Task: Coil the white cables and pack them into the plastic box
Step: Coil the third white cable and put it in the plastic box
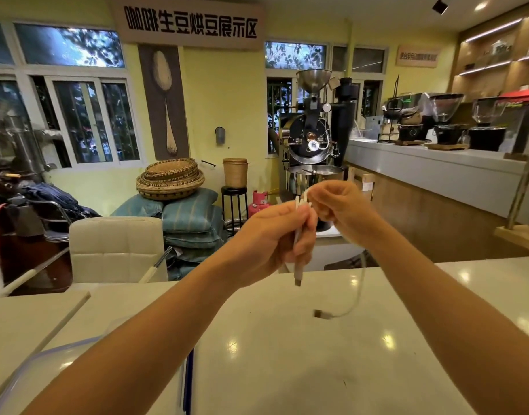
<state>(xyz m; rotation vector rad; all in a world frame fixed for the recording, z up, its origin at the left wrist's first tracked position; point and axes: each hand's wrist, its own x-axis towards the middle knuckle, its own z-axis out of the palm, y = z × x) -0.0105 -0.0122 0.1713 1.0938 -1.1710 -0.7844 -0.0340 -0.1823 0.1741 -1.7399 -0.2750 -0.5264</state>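
Observation:
Both hands are raised above the white counter, holding one white cable between them. My left hand grips a folded bunch of it, with a plug end hanging below the fist. My right hand pinches the cable at the top of the bunch. The cable's loose tail drops under my right wrist and curves left to a small plug hanging just above the counter. The clear plastic box with a blue-edged rim lies at the lower left, mostly hidden under my left forearm.
A cream padded chair stands behind the counter at the left. Stacked cushions, woven baskets and a coffee roaster fill the room beyond. A long bar counter with grinders runs along the right.

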